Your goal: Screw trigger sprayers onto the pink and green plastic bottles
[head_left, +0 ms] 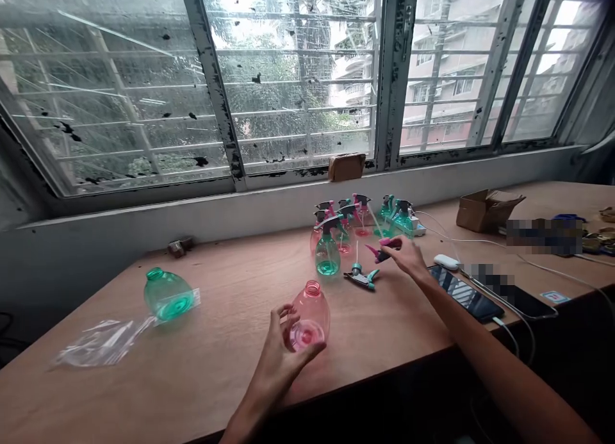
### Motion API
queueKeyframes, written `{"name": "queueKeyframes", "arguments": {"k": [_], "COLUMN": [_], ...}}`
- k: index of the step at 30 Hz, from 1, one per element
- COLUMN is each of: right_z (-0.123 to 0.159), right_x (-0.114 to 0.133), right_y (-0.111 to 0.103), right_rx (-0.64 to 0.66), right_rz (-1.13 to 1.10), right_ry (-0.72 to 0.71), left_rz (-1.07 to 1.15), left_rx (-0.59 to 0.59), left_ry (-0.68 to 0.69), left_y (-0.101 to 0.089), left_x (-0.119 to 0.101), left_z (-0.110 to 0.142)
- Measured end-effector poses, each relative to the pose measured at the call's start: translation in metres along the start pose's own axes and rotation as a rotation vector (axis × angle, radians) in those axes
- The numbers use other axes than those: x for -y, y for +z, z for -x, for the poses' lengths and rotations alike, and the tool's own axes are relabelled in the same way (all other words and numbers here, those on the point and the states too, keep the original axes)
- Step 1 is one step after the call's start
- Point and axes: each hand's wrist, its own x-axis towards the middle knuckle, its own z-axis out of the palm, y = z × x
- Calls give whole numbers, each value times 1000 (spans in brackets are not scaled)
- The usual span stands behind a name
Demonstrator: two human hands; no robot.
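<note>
My left hand (288, 354) is wrapped round a pink transparent bottle (314, 309) with an open threaded neck, near the table's front edge. To the right and farther back, my right hand (408, 255) grips a pink and black spray trigger head (383, 253), its thin tube pointing up and back. Between the hands, a green and black spray head (361, 279) lies on the table with its tube upward. Just behind it stands a green spray bottle (327, 255) with its head on. A green bottle without a head (168, 296) is at the left.
Several pink and green spray bottles (362, 221) stand grouped at the back. Clear plastic wrap (103, 343) lies at the left. Phones (466, 293), white cables and a cardboard box (483, 211) occupy the right side. Windows line the wall behind the wooden table (230, 264).
</note>
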Motion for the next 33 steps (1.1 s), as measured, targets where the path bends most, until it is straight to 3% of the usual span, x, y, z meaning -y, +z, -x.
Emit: {"name": "queueKeyframes", "arguments": {"k": [3,5,7,10,12,15,20,25,33], "right_z": [49,89,124,154,161,164,164,155,153], "right_x": [5,14,25,33,30,19,9,3,-5], "right_y": [-14,-17,-15,-2,9,21,24,25,25], "right_rx": [-194,-210,-89,251,368,374,503,442,350], "right_rz": [-278,-456,-587,-840,-981,-1046,-1066,-1084,-1041], "right_ry": [-29,-66,-74,23,111,187,256,289,304], "left_rz": [95,144,177,200,206,209,265,289,257], "left_rx": [-27,-68,-108,-153,-185,-250,-351,-413,-405], "left_ry": [-16,-18,-27,-64,-78,-64,-72,-126,-133], "left_y": [-23,-34,-41,-42,-41,-39,-39,-39,-38], "left_x": [-3,-3,-2,0,2,1,-3,-2,-5], "left_z": [14,16,15,13,14,18,18,14,16]}}
